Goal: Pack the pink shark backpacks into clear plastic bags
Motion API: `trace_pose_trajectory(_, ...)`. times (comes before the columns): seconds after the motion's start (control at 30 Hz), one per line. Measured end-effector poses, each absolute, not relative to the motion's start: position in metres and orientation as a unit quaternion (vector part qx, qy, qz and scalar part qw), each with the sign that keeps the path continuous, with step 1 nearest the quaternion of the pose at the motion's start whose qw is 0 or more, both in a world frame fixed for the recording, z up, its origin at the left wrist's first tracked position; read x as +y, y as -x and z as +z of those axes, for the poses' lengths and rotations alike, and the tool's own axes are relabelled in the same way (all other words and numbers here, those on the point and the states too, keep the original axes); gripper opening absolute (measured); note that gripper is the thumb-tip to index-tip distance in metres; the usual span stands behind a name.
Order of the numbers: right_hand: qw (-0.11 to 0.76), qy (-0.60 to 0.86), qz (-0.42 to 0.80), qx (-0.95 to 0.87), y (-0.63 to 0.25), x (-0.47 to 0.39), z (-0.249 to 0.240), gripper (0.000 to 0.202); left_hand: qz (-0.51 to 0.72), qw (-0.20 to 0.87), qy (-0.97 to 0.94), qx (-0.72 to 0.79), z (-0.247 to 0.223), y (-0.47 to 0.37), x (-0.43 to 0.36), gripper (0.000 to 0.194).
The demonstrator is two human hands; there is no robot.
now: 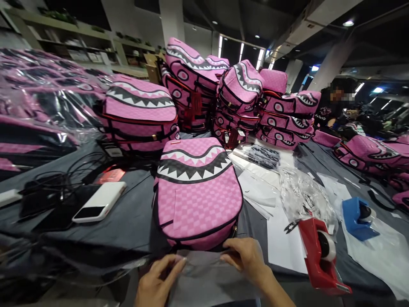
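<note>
Both hands hold a translucent plastic bag (211, 277) at the near edge of the table, just below a pink backpack. My left hand (159, 277) pinches the bag's upper left corner between thumb and fingers. On the other side, my right hand (244, 258) is closed on its upper right part, close to the backpack's bottom edge. The pink checkered backpack (201, 200) lies front side up, with a black and white toothed band across its top.
More pink backpacks (139, 111) are stacked behind. A white power bank (99, 202) and cables lie left. On the right are papers (284, 238), a red tape dispenser (319, 256), a blue dispenser (359, 217) and small snips (291, 227). A person (329, 113) is far right.
</note>
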State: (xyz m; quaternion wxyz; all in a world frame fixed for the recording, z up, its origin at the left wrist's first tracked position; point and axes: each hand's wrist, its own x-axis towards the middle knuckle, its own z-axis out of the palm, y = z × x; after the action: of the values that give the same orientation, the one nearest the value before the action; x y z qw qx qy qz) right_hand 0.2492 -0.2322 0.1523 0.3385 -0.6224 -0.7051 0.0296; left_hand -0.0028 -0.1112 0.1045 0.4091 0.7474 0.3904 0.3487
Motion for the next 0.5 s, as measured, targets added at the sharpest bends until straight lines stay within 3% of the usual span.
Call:
trace_pose_trajectory(0.1, 0.295, 0.592, -0.033, -0.749, -0.244, -0.222, 0.158, 0.019, 0.353, 0.447, -0.692, 0.444, 0.111, -0.005, -0.096, 0.058)
trace_pose_trajectory(0.17, 0.264, 0.561, -0.083, -0.78, -0.245, -0.218, 0.161, 0.025, 0.372, 0.43, -0.698, 0.436, 0.112, -0.01, -0.093, 0.059)
trace_pose_trajectory(0.27, 0.243, 0.552, -0.127, -0.787, -0.244, -0.217, 0.165, 0.026, 0.439, 0.321, -0.726, 0.42, 0.109, -0.009, -0.1, 0.051)
trace_pose_trajectory(0.4, 0.21, 0.565, -0.16, -0.781, -0.237, -0.219, 0.171, 0.025, 0.548, 0.095, -0.758, 0.341, 0.114, -0.007, -0.123, 0.023)
trace_pose_trajectory(0.5, 0.202, 0.565, -0.178, -0.78, -0.231, -0.22, 0.173, 0.029, 0.526, 0.084, -0.823, 0.2, 0.124, -0.02, -0.14, 0.017)
